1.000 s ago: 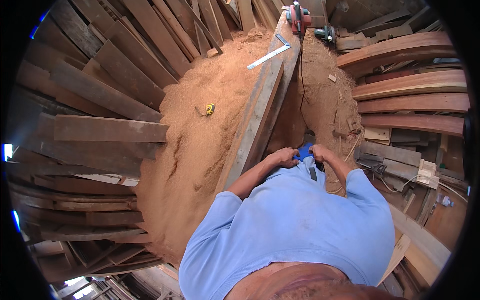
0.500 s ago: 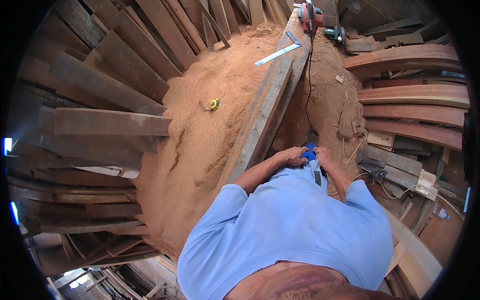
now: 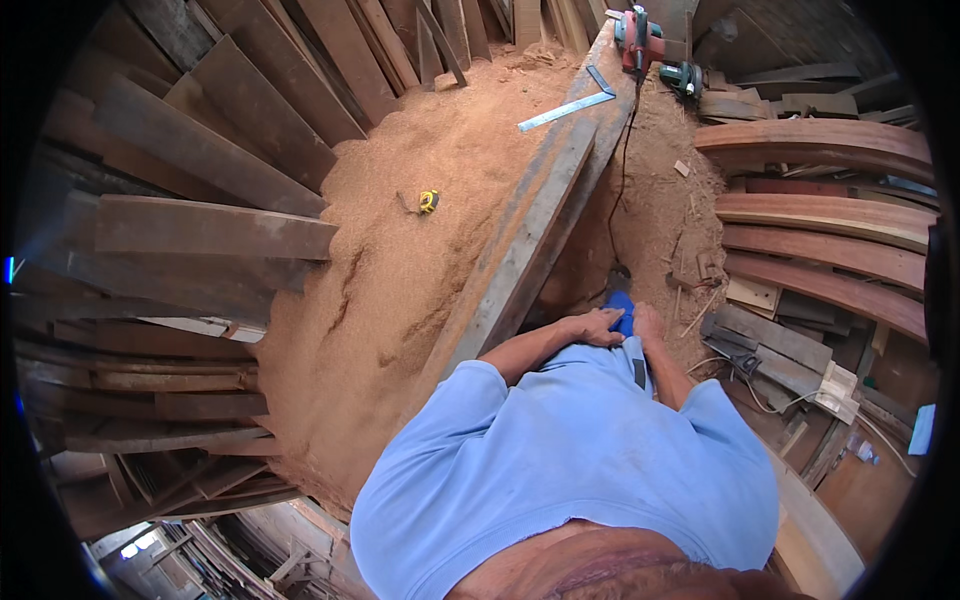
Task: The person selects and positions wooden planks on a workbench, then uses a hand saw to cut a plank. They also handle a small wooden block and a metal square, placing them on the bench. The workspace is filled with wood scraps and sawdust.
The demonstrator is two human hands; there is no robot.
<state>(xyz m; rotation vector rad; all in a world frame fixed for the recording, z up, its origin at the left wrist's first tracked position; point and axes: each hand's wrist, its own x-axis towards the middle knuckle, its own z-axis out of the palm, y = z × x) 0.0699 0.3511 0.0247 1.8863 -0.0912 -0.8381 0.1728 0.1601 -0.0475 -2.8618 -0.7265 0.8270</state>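
My left hand (image 3: 598,326) rests at my waist with its fingers curled against bright blue cloth (image 3: 621,303), which seems to be trousers. Close to its right, my right hand (image 3: 648,322) is closed in a loose fist beside the same cloth. What either hand grips is hidden or too small to make out. The hem of my light blue shirt (image 3: 570,430) lies just below both hands. To the left, a long grey wooden beam (image 3: 530,245) slants away from me. On its far part lies a metal square (image 3: 567,110).
A red power tool (image 3: 640,45) sits at the beam's far end, its black cord (image 3: 622,170) trailing toward me. Beside it is a green power tool (image 3: 682,78). A yellow tape measure (image 3: 428,201) lies on sawdust (image 3: 400,290). Boards (image 3: 210,225) lean left; curved timbers (image 3: 820,208) are stacked right.
My right hand has drawn slightly down and away from the blue cloth, and my left has shifted down a little. More blue cloth shows between them. The whole view has shifted slightly.
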